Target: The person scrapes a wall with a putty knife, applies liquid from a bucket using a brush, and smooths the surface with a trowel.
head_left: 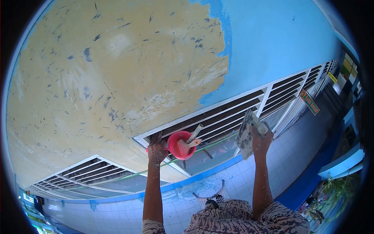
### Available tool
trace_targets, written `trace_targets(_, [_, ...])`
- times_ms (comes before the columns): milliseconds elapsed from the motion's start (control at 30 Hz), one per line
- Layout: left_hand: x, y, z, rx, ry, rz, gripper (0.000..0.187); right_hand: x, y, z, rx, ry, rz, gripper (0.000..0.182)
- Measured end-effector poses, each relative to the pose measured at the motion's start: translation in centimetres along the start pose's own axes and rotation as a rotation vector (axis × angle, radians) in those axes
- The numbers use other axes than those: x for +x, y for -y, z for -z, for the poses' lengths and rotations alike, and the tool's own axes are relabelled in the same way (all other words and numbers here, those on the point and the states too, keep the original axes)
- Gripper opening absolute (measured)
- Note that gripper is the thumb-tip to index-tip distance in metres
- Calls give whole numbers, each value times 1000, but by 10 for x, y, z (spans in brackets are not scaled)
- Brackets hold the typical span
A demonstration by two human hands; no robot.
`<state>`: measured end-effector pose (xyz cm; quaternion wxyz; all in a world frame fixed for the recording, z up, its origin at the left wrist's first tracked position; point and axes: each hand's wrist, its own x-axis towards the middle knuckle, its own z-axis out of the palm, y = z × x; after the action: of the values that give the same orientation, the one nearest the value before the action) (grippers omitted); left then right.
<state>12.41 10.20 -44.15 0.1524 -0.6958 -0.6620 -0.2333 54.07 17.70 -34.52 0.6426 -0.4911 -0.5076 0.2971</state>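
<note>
In my left hand (157, 151) is a red plastic dipper (171, 151), with a bit of its handle showing on the far side of my hand. My left fingers reach up to the corner of the white louvred window frame (145, 136). Inside the dipper stand a paintbrush (193, 143) with a pale handle and a second light-coloured stick-like handle (194, 132). To the right, my right hand (261, 139) is closed round a flat, grey-white, paint-spattered board like a plasterer's float (245, 136), held up in front of the louvres.
Above is a wall with a scuffed beige patch (117, 70) beside blue paint (272, 43). A green line (218, 143) runs across the windows. Far below are a tiled floor (230, 175) and stool-like legs (222, 186). A sign (309, 102) juts out at right, above plants (335, 199).
</note>
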Motion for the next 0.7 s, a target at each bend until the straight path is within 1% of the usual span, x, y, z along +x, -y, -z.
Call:
trace_targets(67, [-1,0,-1,1,-2,7,23,10,41,-29,-191,-96,523,33])
trace_targets(133, [-1,0,0,5,-1,5,24,27,76,-59,-324,-203,811,42])
trace_targets(200, [1,-1,1,17,-6,-9,24,46,98,-90,-341,-240,900,56])
trace_targets(233, [2,0,3,25,-11,-19,24,57,101,-107,-322,-289,961,59])
trace_targets(300, [2,-2,3,6,-24,-31,21,72,96,-138,-355,-289,979,67])
trace_targets(333, [2,-4,5,16,-8,-15,22,72,89,-150,-349,-301,984,67])
trace_targets(367, [2,-4,5,20,-18,-29,23,70,81,-163,-389,-262,945,69])
trace_targets(400, [2,-3,4,5,-23,-22,22,69,74,-172,-427,-224,906,71])
trace_targets(433, [1,-2,2,-10,-25,-12,21,71,67,-178,-419,-235,911,71])
trace_targets(500, [1,-3,4,6,23,22,22,72,57,-182,-367,-225,955,78])
trace_targets(533, [0,-5,5,7,30,21,21,73,56,-181,-372,-220,953,79])
trace_targets(700, [1,0,1,22,27,-16,22,98,73,-169,-412,-216,930,75])
